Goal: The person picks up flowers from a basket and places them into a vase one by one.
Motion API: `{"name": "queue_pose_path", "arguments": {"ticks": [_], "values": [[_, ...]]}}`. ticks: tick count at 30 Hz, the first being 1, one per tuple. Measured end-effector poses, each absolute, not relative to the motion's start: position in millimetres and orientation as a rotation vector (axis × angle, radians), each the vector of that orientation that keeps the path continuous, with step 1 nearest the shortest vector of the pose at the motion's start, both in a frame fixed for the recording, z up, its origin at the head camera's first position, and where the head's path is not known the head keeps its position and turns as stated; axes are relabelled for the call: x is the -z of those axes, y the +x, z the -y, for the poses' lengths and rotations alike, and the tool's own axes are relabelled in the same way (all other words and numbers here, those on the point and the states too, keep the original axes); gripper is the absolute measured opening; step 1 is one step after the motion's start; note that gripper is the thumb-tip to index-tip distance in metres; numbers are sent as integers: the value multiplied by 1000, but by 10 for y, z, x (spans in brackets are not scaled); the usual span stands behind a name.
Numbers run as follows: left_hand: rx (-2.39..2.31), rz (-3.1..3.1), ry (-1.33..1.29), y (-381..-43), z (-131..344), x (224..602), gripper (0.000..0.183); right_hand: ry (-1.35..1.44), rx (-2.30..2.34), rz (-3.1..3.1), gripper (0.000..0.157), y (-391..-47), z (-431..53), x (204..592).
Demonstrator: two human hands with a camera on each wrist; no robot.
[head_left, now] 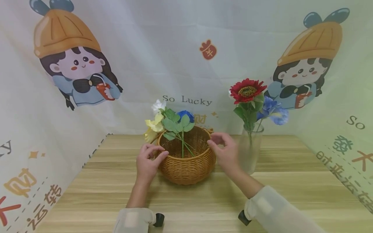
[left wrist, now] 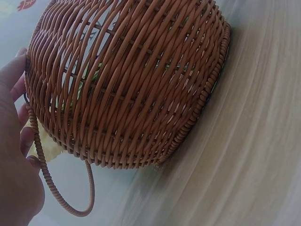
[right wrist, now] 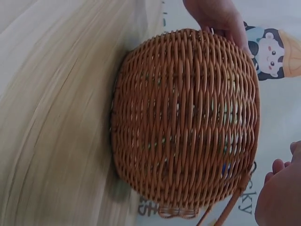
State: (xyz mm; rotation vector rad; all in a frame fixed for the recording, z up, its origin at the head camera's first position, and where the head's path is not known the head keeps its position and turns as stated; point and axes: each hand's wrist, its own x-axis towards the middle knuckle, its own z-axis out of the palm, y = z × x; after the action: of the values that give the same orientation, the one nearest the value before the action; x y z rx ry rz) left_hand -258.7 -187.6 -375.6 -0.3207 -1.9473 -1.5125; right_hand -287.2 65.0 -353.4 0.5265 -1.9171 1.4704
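Note:
A brown wicker basket [head_left: 187,171] stands on the wooden table, its handle [left wrist: 59,197] hanging down at the left side. Inside lean artificial flowers: a white one [head_left: 158,106], a yellow one [head_left: 154,124] and a blue one [head_left: 185,116], with green leaves and stems. My left hand [head_left: 148,161] grips the basket's left rim, thumb on the near side and fingers behind. At the right rim, my right hand [head_left: 227,152] has its thumb and fingers loosely bent. The right wrist view shows this hand [right wrist: 284,188] apart from the weave, with nothing held.
Just right of my right hand stands a clear glass vase [head_left: 250,155] holding a red flower [head_left: 247,91] and a blue-violet flower [head_left: 274,110]. A printed white cloth [head_left: 175,64] hangs behind and along the sides of the wooden table [head_left: 198,207].

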Motion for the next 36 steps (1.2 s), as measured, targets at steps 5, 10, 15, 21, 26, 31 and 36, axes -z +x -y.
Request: {"name": "queue_pose_path", "arguments": {"ticks": [5, 10, 15, 21, 26, 31, 36], "values": [[1506, 1949, -322, -2596, 1878, 3759, 18, 504, -1566, 1938, 22, -2859, -514, 3487], [1502, 1957, -317, -2592, 1878, 3767, 18, 536, -1640, 1939, 22, -2901, -403, 3432], [1497, 1954, -322, -2594, 1877, 3767, 17, 540, -1639, 1940, 22, -2975, -322, 3395], [1501, 1947, -328, -2599, 1879, 3765, 18, 517, -1695, 1972, 23, -3030, -251, 3338], [1498, 1946, -331, -2595, 1880, 3760, 17, 444, -1810, 2031, 26, -3092, -181, 3285], [1501, 1948, -329, -2592, 1882, 3765, 18, 378, -2008, 2039, 31, -3171, -88, 3231], [1490, 1932, -335, -2596, 1874, 3763, 18, 375, -2222, 2067, 38, -3270, -15, 3191]]}}
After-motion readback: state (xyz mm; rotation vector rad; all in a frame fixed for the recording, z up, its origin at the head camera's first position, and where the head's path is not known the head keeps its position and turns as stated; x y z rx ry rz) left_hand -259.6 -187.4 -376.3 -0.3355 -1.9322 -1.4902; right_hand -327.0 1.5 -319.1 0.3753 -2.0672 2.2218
